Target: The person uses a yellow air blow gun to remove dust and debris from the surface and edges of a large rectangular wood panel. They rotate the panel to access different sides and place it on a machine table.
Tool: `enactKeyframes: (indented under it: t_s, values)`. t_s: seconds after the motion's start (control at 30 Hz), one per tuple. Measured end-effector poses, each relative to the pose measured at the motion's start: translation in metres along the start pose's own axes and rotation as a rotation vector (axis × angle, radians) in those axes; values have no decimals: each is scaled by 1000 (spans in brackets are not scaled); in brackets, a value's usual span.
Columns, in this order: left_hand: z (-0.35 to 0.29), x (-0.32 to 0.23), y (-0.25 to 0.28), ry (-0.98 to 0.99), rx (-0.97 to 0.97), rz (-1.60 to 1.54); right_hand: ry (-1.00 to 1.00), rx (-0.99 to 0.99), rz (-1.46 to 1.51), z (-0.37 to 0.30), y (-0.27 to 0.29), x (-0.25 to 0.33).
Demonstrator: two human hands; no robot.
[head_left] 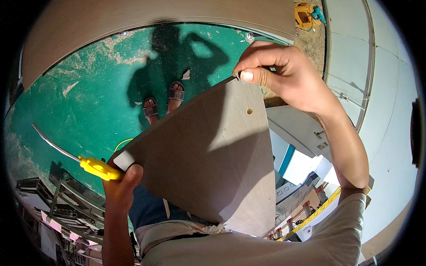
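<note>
A grey-brown wooden board [195, 155] with one small round hole near its far right corner leans against my body. My left hand [120, 188] grips its left corner, thumb over the edge, beside a pale, block-like end [124, 160]. The same hand holds a yellow-handled tool [98, 168] with a long, bent metal tube pointing up and left. At the board's far corner, my right hand [284, 71] pinches a small thin strip [238, 76] between thumb and forefinger. Whether the strip is fixed to the board cannot be made out.
A large brown panel [146, 13] spans the far side above the dusty green floor [97, 106]. An orange and teal power tool [308, 15] lies far right. White panels [346, 48] stand at right; a yellow-edged machine [306, 217] is beside me. Stacked frames [66, 208] lie left.
</note>
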State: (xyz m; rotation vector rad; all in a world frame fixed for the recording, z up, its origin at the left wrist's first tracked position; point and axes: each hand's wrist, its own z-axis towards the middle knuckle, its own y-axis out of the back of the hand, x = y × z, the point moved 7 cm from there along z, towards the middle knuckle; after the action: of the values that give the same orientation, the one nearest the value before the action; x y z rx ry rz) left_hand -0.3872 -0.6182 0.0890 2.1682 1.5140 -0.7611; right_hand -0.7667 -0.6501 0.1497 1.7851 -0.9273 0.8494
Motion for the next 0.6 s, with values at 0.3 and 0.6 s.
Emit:
enactKeyframes:
  t_s: [0.3, 0.6]
  values:
    - [-2, 3, 5, -15, -24, -10, 146, -113, -418, -8, 17, 17]
    - [3, 3, 3, -41, 31, -30, -57, -32, 26, -10, 27, -8]
